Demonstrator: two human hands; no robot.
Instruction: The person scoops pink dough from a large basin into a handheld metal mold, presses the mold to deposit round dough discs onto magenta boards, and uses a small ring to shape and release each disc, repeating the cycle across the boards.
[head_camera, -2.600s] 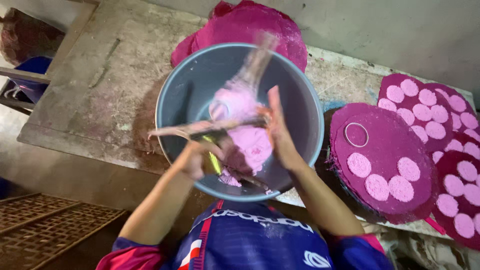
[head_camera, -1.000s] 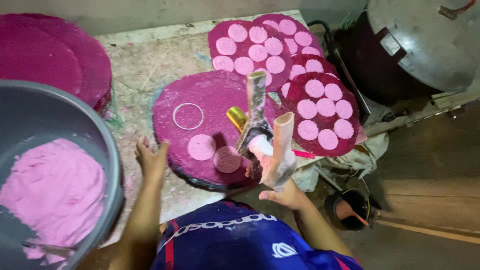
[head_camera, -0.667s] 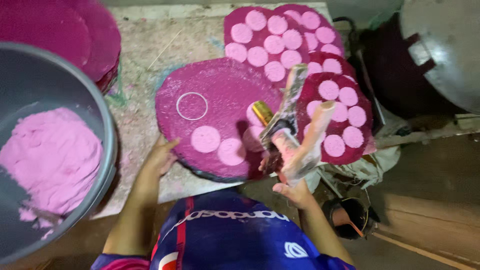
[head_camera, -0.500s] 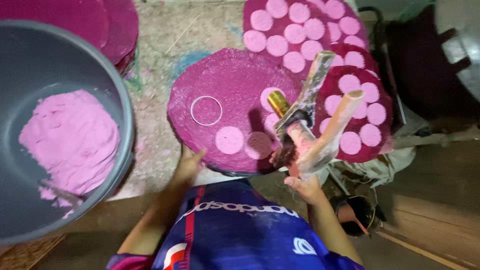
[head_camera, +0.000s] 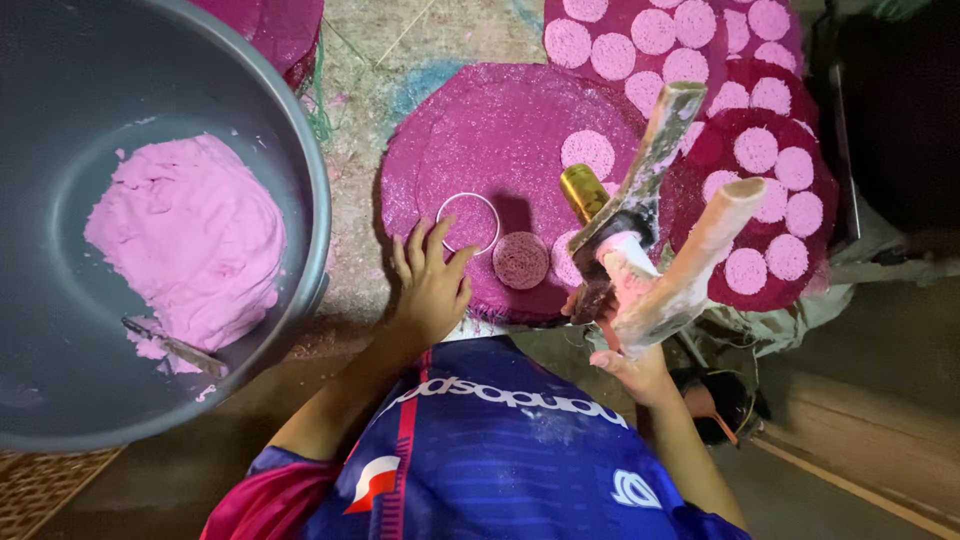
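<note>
Filling the whole left side was a big grey basin (head_camera: 290, 150) with a heap of soft pink dough (head_camera: 190, 250) in it, plus a thin stick-like tool (head_camera: 175, 348) lying at the dough's lower edge. It sat on a worn, stained tabletop (head_camera: 370, 60). Right of it lay a round magenta mat (head_camera: 480, 130), with more mats of the same kind overlapping up top and to the right, those ones (head_camera: 770, 170) dotted with pale pink discs.

On the near mat there were only a few discs. One freshly pressed disc (head_camera: 521, 260) sat close to the mat's near edge, and just left of it was a thin metal ring (head_camera: 468, 222) lying flat.

The left hand (head_camera: 430, 285) was spread flat at the mat's near edge, fingers apart and fingertips touching or nearly touching the ring, not gripping anything. The right hand (head_camera: 625, 355) was clamped around a wooden press tool (head_camera: 650, 240) held above the mat's right side; its two handles angled up and apart, smeared with pink dough, and a brass-coloured tube (head_camera: 583, 192) stuck out near the joint. Couldn't really make out the tool's lower end, since it was hidden behind the handles.
</note>
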